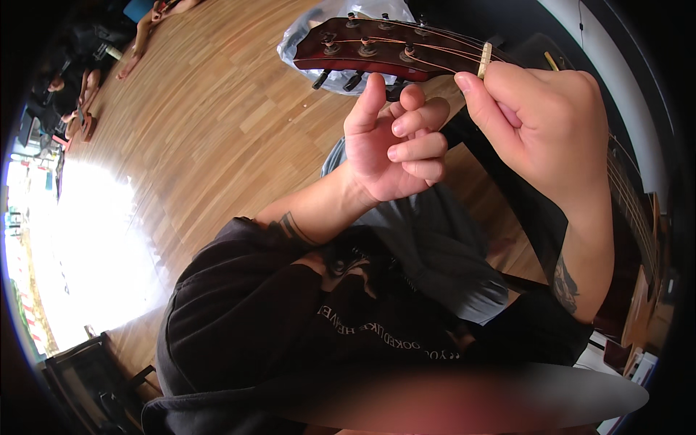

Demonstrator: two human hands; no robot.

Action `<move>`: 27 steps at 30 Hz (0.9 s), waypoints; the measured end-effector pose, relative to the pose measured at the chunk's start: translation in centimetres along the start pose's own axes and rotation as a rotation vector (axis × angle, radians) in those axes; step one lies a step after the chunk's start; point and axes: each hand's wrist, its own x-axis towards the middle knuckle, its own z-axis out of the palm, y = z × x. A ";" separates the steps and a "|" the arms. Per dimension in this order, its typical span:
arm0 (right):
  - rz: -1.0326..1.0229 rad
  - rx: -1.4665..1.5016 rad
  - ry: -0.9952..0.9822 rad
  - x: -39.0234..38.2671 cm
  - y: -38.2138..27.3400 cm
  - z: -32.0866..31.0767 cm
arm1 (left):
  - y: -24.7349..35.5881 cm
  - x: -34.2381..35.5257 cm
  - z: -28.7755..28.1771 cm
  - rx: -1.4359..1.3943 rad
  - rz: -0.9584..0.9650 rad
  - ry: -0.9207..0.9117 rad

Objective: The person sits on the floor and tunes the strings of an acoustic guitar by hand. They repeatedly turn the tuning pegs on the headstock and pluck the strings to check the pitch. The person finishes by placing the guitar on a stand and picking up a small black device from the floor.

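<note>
A dark red guitar headstock (pixel 348 52) with several tuning pegs lies at the top, its neck running off to the right. My right hand (pixel 547 119) is closed beside the pale nut (pixel 485 60). Its thumb and index finger pinch a guitar string (pixel 436 64) that runs from a tuning peg; the other fingers are folded. Just below the headstock is my left hand (pixel 399 148), palm up and empty. Its thumb points upward and its fingers are loosely curled and apart. More strings (pixel 622 181) run along the guitar at the right edge.
Clear plastic wrapping (pixel 296 36) lies behind the headstock on the wooden floor (pixel 239 123). Other people sit at the upper left, near a small brown string instrument (pixel 88 126). A black chair (pixel 87 384) stands at the lower left, below a very bright opening.
</note>
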 end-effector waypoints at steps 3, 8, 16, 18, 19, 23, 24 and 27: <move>0.011 0.002 -0.012 0.0 0.0 0.0 | -0.3 0.5 0.1 0.009 0.040 0.016; -0.003 0.010 -0.001 0.1 0.0 0.0 | 1.0 0.8 0.5 0.179 0.115 0.122; 0.015 -0.042 -0.073 0.6 -0.6 -0.3 | -1.3 -0.6 -0.5 -0.124 -0.049 -0.064; 0.008 -0.058 -0.077 0.6 -0.3 -0.5 | -1.3 -0.1 -0.6 -0.260 -0.030 -0.168; 0.002 -0.063 -0.079 0.7 -0.3 -0.6 | -1.6 -0.1 -0.4 -0.286 -0.022 -0.172; -0.008 -0.068 -0.087 0.7 -0.4 -0.5 | -1.2 0.2 0.7 -0.278 0.014 -0.009; -0.008 -0.064 -0.094 0.8 -0.4 -0.5 | -1.2 0.6 1.1 -0.246 0.034 0.049; 0.012 -0.054 -0.104 0.6 -0.6 -0.5 | 0.0 0.6 2.0 -0.041 0.144 0.243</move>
